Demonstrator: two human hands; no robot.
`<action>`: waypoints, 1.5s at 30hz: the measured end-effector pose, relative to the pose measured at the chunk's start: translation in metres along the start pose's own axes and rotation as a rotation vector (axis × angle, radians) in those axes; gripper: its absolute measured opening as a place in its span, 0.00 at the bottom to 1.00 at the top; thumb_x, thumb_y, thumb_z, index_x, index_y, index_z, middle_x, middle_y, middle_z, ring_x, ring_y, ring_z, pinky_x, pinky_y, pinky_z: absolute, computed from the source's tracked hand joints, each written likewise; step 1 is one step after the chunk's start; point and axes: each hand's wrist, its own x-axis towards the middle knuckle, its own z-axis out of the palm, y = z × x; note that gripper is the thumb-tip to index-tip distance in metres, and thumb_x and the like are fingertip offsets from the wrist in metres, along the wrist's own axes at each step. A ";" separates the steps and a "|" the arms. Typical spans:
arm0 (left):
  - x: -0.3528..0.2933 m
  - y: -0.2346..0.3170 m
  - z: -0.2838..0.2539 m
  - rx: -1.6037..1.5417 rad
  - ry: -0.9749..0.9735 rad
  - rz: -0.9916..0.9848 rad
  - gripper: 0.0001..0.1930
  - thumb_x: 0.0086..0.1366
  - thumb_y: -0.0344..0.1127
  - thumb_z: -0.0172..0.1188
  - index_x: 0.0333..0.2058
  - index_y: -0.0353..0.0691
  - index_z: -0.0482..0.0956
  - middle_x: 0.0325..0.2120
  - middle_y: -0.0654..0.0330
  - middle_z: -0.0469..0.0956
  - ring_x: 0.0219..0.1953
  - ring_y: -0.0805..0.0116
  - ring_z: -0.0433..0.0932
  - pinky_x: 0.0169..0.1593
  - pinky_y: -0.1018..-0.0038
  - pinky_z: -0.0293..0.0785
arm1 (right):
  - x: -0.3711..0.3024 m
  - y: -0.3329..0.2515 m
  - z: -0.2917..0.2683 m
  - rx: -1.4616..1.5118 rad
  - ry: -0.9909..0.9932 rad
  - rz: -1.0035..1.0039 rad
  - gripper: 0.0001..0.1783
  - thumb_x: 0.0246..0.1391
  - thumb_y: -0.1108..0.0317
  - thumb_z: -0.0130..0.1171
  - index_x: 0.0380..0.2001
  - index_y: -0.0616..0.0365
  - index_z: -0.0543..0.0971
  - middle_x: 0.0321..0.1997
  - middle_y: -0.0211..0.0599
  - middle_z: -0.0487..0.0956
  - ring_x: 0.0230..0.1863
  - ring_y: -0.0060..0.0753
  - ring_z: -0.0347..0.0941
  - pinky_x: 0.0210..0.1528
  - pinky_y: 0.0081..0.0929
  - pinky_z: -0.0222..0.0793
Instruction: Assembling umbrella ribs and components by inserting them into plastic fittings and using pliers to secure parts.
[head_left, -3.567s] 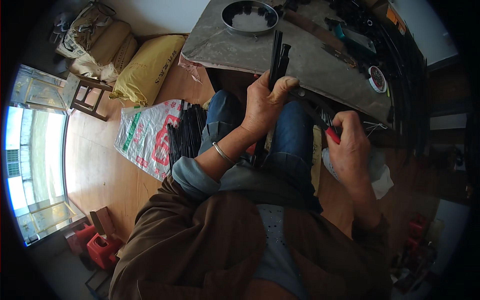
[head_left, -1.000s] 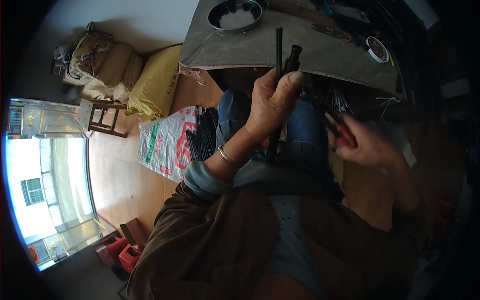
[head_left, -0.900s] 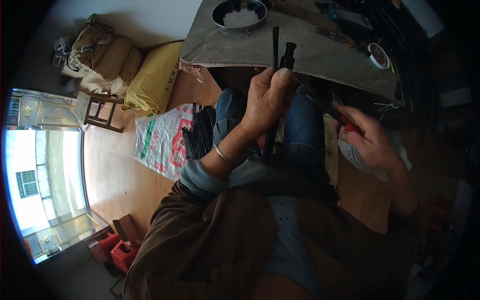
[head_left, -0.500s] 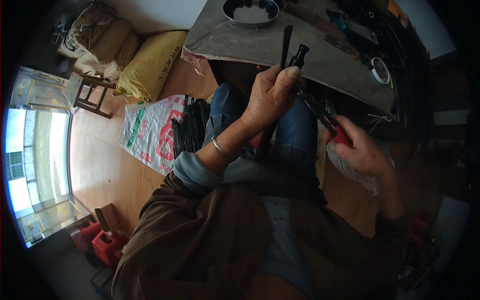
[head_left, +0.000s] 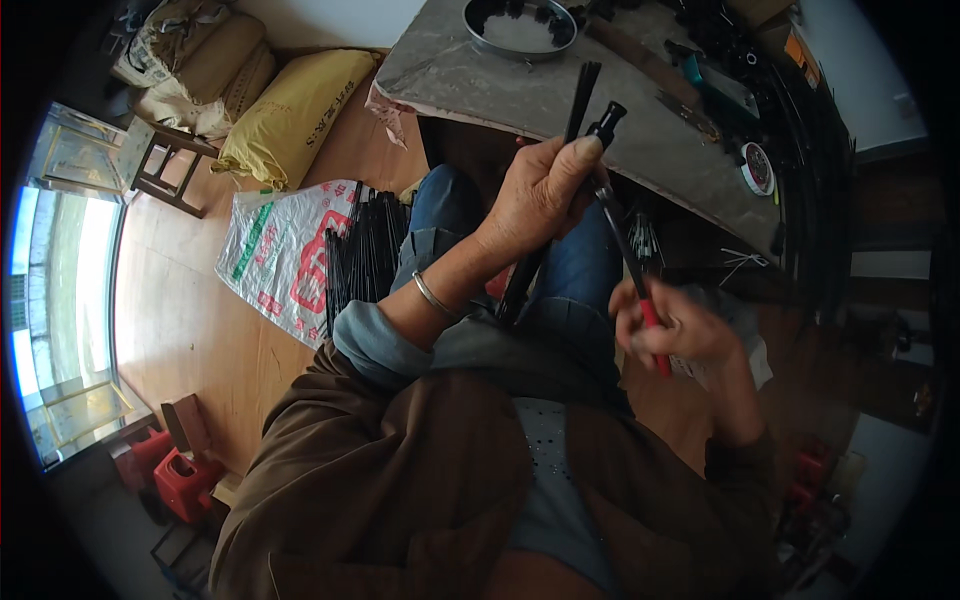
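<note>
My left hand (head_left: 545, 185) is closed around a bundle of thin black rods (head_left: 583, 95), which looks like part of an umbrella frame. A black, tube-shaped fitting (head_left: 607, 123) sticks up past my thumb. The rods' lower ends run down between my knees. In my right hand (head_left: 685, 325), blurred by motion, is a red-handled tool (head_left: 651, 322) with a long dark metal shaft. Its tip reaches up close to my left fingers, below the fitting; whether it touches anything there I cannot tell. More black rods (head_left: 365, 250) lie piled on a white printed sack (head_left: 265, 240) left of my knees.
Ahead is a grey-topped table (head_left: 440, 75) with a metal bowl (head_left: 520, 28) of small black parts, a round tin (head_left: 757, 170) and a green box (head_left: 718, 85). A full yellow sack (head_left: 300, 115) and a wooden stool (head_left: 170, 165) stand left. Red plastic stools (head_left: 185, 485) are lower left.
My right hand has moved slightly left and down, and the red-handled tool now stands steeper. The left hand keeps its hold on the rods. The whole view has shifted slightly.
</note>
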 end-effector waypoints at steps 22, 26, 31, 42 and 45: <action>0.009 0.004 -0.008 -0.138 -0.163 -0.140 0.33 0.65 0.66 0.44 0.30 0.36 0.75 0.14 0.64 0.68 0.10 0.78 0.63 0.14 0.82 0.56 | 0.003 0.004 0.015 0.244 0.036 -0.055 0.26 0.66 0.54 0.43 0.55 0.67 0.64 0.26 0.34 0.74 0.21 0.21 0.72 0.27 0.22 0.73; 0.010 0.002 -0.007 -0.152 -0.163 -0.137 0.33 0.65 0.66 0.44 0.29 0.36 0.75 0.14 0.64 0.68 0.10 0.78 0.63 0.15 0.82 0.55 | 0.008 0.011 0.024 0.310 0.019 -0.083 0.25 0.67 0.54 0.43 0.51 0.67 0.66 0.24 0.31 0.72 0.19 0.20 0.69 0.23 0.21 0.70; 0.010 0.004 -0.012 -0.121 -0.176 -0.142 0.35 0.66 0.66 0.41 0.31 0.34 0.75 0.11 0.66 0.64 0.10 0.79 0.60 0.14 0.81 0.55 | 0.015 0.014 0.039 0.436 0.043 0.005 0.21 0.67 0.50 0.41 0.35 0.59 0.68 0.17 0.25 0.62 0.14 0.16 0.58 0.17 0.21 0.62; 0.030 -0.013 -0.010 0.007 0.088 -0.136 0.27 0.71 0.56 0.40 0.33 0.35 0.74 0.15 0.66 0.68 0.13 0.78 0.64 0.16 0.81 0.60 | 0.031 0.029 -0.003 -1.005 0.938 -0.582 0.11 0.51 0.76 0.59 0.40 0.60 0.75 0.34 0.44 0.78 0.35 0.43 0.78 0.38 0.31 0.74; 0.030 -0.012 -0.010 -0.025 0.079 -0.121 0.28 0.71 0.57 0.40 0.35 0.34 0.73 0.14 0.66 0.66 0.12 0.78 0.64 0.17 0.80 0.60 | 0.024 0.024 -0.084 -0.907 1.414 -0.350 0.10 0.51 0.70 0.61 0.37 0.58 0.75 0.35 0.47 0.78 0.38 0.47 0.77 0.39 0.39 0.72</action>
